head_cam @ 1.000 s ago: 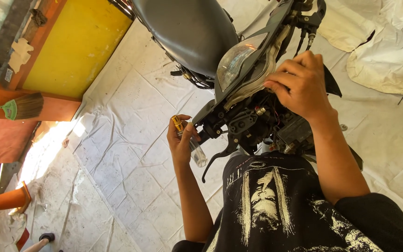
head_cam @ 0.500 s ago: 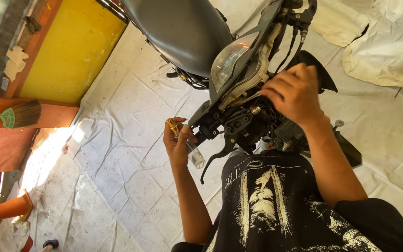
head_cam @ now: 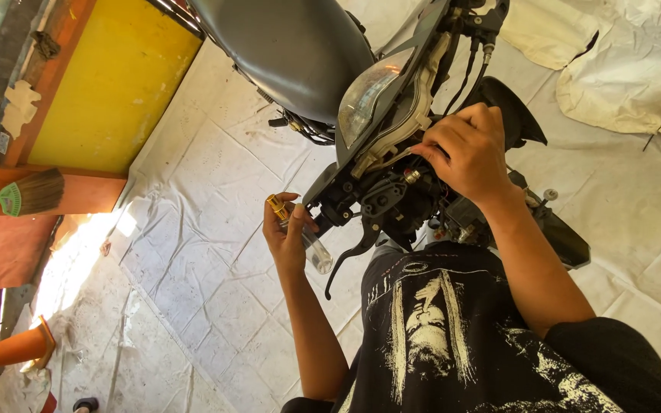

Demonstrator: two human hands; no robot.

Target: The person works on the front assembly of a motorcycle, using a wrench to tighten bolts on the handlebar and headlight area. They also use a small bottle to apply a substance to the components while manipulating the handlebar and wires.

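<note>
Clear-handled with a brass collar, the screwdriver (head_cam: 300, 229) is clasped in the left hand (head_cam: 286, 239) beside the motorcycle's brake lever (head_cam: 350, 256), while the right hand (head_cam: 468, 157) is closed on wiring behind the headlight (head_cam: 369, 92), where cables could be snagged, though open white floor sheeting (head_cam: 216, 298) is left alongside.
</note>
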